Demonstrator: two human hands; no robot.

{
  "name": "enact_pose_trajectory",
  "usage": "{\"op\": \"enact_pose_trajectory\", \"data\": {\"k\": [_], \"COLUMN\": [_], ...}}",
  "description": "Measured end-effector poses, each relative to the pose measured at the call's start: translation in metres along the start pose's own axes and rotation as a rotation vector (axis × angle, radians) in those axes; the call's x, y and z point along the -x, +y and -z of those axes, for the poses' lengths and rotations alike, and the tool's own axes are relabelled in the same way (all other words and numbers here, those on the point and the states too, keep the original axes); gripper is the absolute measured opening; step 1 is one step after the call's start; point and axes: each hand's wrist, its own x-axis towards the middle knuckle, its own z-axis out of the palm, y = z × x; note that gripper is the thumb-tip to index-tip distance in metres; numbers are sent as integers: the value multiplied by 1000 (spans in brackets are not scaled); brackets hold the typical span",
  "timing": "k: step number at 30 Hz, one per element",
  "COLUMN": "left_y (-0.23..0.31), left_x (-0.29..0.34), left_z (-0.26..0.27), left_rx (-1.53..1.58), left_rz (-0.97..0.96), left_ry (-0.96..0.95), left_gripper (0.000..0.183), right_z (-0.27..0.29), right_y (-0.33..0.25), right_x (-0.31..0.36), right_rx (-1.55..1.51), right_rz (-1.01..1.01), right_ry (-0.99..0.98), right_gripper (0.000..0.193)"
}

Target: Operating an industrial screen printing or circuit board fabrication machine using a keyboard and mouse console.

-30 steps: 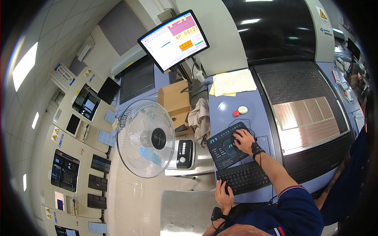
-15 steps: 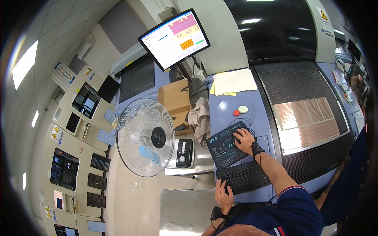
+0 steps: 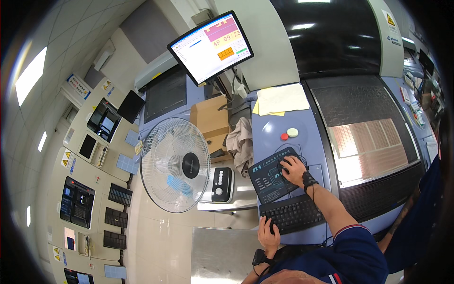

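On the blue-grey machine top lies a dark printed mouse pad (image 3: pixel 269 182). My right hand (image 3: pixel 294 170) is cupped on its right part over a dark computer mouse, mostly hidden under the palm and fingers; a thin cable loops beyond the hand. Against the pad's near edge sits a black keyboard (image 3: pixel 295 214). The fingers of my left hand (image 3: pixel 269 234) are spread at the keyboard's left end, touching its keys. Both wrists wear black bands. Ahead, a tilted monitor (image 3: pixel 210 47) shows a window with a pink-and-yellow picture and an orange grid.
A red button (image 3: pixel 284 137) and a pale button (image 3: pixel 292 132) stand beyond the pad, near papers (image 3: pixel 283 99). On the left are a large fan (image 3: pixel 163 165), a cardboard box (image 3: pixel 208 116) and a crumpled cloth (image 3: pixel 240 142). A copper-coloured panel (image 3: pixel 371 146) lies right; another person (image 3: pixel 421 213) stands beside me.
The view has shifted very slightly. Both hands keep their places on the mouse and keyboard.
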Motion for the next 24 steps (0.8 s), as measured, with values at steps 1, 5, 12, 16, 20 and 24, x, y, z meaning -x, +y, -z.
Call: {"op": "enact_pose_trajectory", "data": {"k": [1,5,12,16,20,24], "left_y": [0,1,2,3,3,5], "left_x": [0,-1,-2,-2,-2,-3], "left_z": [0,1,3,2,3,3], "left_rx": [-3,4,-4,-3,0,-7], "left_rz": [-2,-1,-2,-4,-2,-2], "left_ry": [1,-1,-4,-2,-2,-1], "left_gripper": [31,31,30,30,30,30], "right_z": [0,1,1,1,1,-1], "right_y": [0,-1,-1,1,-2,1], "right_x": [0,-1,-2,-1,-2,0], "right_rx": [-6,-19,-10,-7,-4,6], "right_rz": [9,14,28,31,30,34], "right_ry": [0,6,-5,4,15,12], "right_gripper": [34,34,34,34,34,35]}}
